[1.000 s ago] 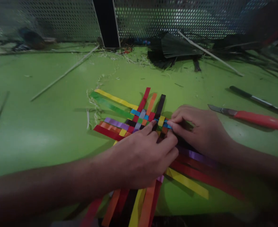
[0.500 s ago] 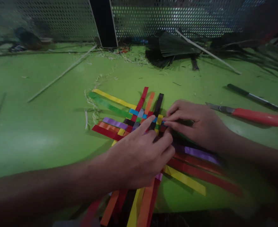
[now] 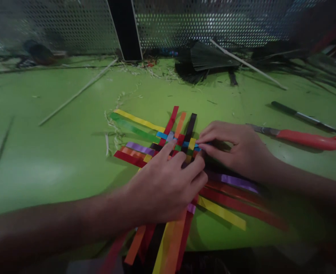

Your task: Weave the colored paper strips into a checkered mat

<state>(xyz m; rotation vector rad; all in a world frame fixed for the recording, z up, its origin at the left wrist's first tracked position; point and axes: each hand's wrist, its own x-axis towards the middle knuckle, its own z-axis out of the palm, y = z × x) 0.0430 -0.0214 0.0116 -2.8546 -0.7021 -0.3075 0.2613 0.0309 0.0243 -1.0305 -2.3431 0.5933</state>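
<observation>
A weave of coloured flat strips [image 3: 180,140] lies on the green table, with loose ends fanning out on all sides. My left hand [image 3: 168,186] rests over its middle, fingers apart and fingertips pressing on the crossings. At the weave's right edge, the thumb and fingers of my right hand [image 3: 236,148] pinch a blue strip [image 3: 161,135], which runs across the upper part under and over the others. A yellow strip [image 3: 139,121] and a green strip [image 3: 133,127] stick out to the upper left. My left hand hides much of the centre.
Right of my hands lie a red-handled knife [image 3: 308,139] and a dark pen-like tool [image 3: 305,116]. Thin sticks [image 3: 78,92] and pale shavings [image 3: 118,101] are scattered about. Dark fibre bundles [image 3: 210,57] lie by a perforated metal panel [image 3: 213,23] at the back.
My left index fingertip has drawn back to the left along the weave, uncovering more crossings. My right hand keeps its pinch at the right edge. The view has shifted slightly.
</observation>
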